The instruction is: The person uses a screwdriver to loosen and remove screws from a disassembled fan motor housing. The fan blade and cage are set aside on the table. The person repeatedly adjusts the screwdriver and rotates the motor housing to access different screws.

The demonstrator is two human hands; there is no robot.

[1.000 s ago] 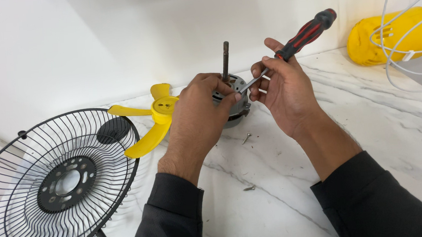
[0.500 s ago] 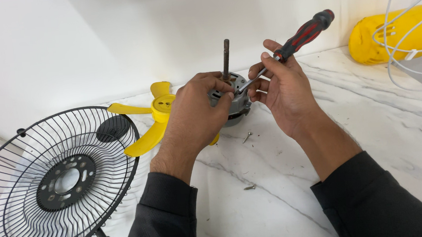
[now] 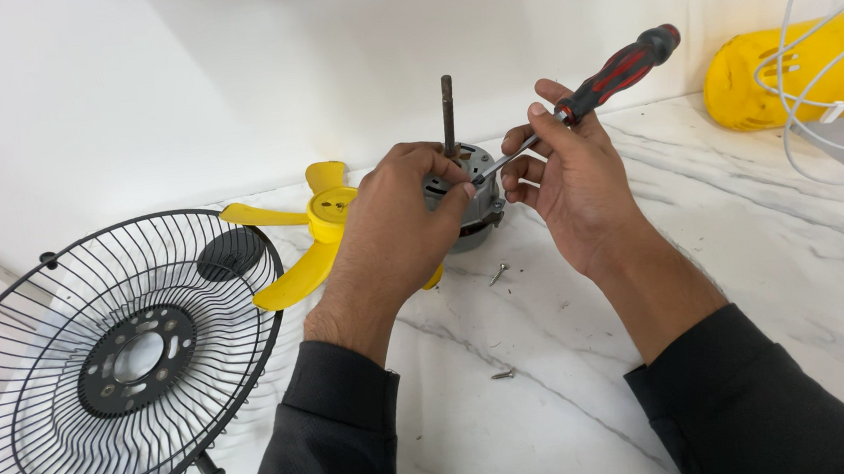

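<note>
Hands (image 3: pixel 391 224) on motor (image 3: pixel 464 199), two screws (image 3: pixel 498 273).

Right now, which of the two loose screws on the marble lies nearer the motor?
The upper screw, just below the motor; the other screw lies lower, between the sleeves.

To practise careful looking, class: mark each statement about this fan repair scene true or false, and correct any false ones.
1. The right hand holds a screwdriver with a red and black handle. True.
2. The left hand rests on the black wire fan guard. False: it grips the grey motor; the guard lies apart, to the left.
3. The motor's shaft points upward. True.
4. The yellow fan blade is mounted on the shaft. False: it lies on the marble worktop behind the left hand.
5. Loose screws lie on the worktop. True.
</note>
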